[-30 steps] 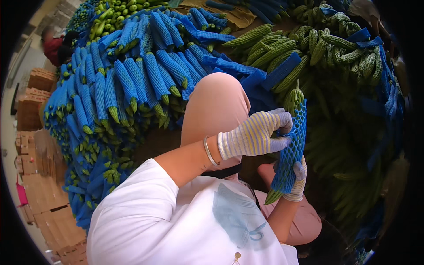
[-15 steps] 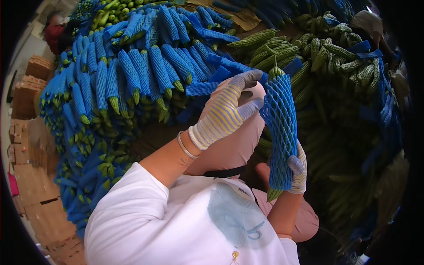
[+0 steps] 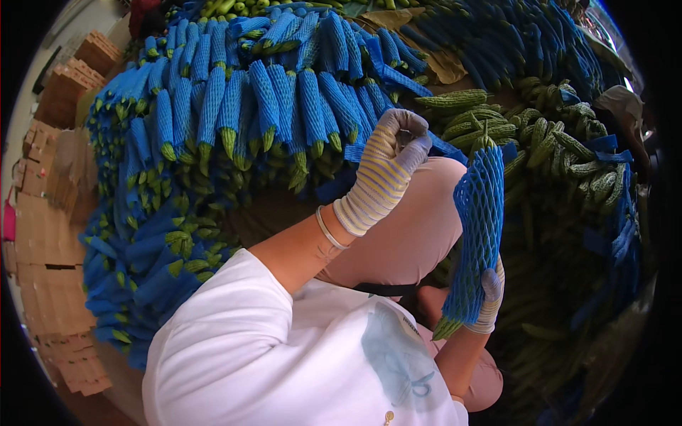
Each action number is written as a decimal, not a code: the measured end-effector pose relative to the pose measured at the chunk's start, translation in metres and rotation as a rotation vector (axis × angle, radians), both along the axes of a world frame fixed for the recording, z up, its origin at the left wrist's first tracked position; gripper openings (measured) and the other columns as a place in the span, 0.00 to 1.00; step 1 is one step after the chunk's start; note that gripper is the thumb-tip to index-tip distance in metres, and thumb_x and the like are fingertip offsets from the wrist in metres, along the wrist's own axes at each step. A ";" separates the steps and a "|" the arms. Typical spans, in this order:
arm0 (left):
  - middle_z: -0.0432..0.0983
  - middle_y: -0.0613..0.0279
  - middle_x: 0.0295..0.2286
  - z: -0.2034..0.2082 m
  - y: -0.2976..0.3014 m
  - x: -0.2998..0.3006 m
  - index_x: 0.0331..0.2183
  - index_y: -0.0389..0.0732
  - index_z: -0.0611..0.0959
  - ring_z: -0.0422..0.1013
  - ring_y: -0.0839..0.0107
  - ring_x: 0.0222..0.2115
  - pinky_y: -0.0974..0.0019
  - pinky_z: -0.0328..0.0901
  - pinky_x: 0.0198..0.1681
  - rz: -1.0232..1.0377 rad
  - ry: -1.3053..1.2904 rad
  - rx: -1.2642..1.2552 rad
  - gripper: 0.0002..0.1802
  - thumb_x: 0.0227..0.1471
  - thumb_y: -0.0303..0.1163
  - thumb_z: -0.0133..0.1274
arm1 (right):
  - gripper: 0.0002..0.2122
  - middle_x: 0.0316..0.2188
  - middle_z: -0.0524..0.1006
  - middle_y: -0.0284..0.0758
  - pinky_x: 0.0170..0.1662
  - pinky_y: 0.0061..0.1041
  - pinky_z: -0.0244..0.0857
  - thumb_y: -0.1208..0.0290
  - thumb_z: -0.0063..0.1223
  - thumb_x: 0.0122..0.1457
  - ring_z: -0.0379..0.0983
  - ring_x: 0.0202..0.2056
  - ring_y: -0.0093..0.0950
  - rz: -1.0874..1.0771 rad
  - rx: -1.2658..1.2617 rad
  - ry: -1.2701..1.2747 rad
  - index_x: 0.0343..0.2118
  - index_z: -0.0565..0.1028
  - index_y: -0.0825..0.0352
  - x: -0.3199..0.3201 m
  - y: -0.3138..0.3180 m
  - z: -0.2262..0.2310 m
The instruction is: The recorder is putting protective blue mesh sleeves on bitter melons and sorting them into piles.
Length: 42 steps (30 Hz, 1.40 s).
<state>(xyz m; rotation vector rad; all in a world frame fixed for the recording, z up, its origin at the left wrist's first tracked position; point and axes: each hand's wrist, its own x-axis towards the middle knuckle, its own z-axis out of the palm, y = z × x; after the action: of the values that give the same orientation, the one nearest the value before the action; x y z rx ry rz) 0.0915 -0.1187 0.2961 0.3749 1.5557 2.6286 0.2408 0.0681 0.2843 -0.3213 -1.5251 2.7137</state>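
Just right of the pink-clad knee [image 3: 430,206] is the blue-netted gourd [image 3: 481,213] — the right hand [image 3: 491,295] has its grip clamped round the lower part. Left of the knee, the left hand [image 3: 387,167] curls — grip closure, I cannot tell.

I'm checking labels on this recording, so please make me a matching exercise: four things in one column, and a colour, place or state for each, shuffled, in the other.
Things:
1. left hand
2. right hand
3. cardboard boxes
4. bracelet

Descriptions:
a. silvery
b. gripping the blue-netted green gourd
c. brown, at the picture's left side
d. gloved, raised apart from that gourd

Pairs: 1-d, 2-b, 3-c, 4-a
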 end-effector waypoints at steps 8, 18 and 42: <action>0.72 0.58 0.35 0.009 -0.059 0.037 0.43 0.36 0.72 0.72 0.69 0.37 0.65 0.69 0.42 -0.275 -0.348 0.218 0.27 0.48 0.47 0.56 | 0.37 0.47 0.69 0.44 0.37 0.21 0.66 0.51 0.53 0.53 0.72 0.39 0.28 0.361 0.386 0.381 0.58 0.55 0.72 -0.049 -0.047 0.031; 0.69 0.56 0.46 -0.089 -0.415 0.125 0.48 0.34 0.70 0.67 0.62 0.41 0.60 0.61 0.45 1.752 -0.457 -0.227 0.36 0.39 0.41 0.63 | 0.22 0.41 0.72 0.40 0.41 0.22 0.63 0.62 0.44 0.60 0.70 0.37 0.25 0.007 0.376 0.197 0.53 0.63 0.71 -0.054 0.055 -0.060; 0.65 0.52 0.49 0.007 -0.053 -0.037 0.53 0.33 0.63 0.67 0.64 0.46 0.63 0.61 0.51 0.326 0.504 -0.478 0.24 0.56 0.29 0.44 | 0.26 0.51 0.66 0.45 0.54 0.35 0.57 0.55 0.49 0.52 0.63 0.52 0.43 0.365 1.360 -0.652 0.53 0.65 0.63 0.013 0.060 -0.227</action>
<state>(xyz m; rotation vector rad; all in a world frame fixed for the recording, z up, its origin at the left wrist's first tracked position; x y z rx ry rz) 0.0549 -0.1715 0.3035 0.8512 2.5174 2.3506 0.2540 0.1283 0.0570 -0.8968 -3.3006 1.0667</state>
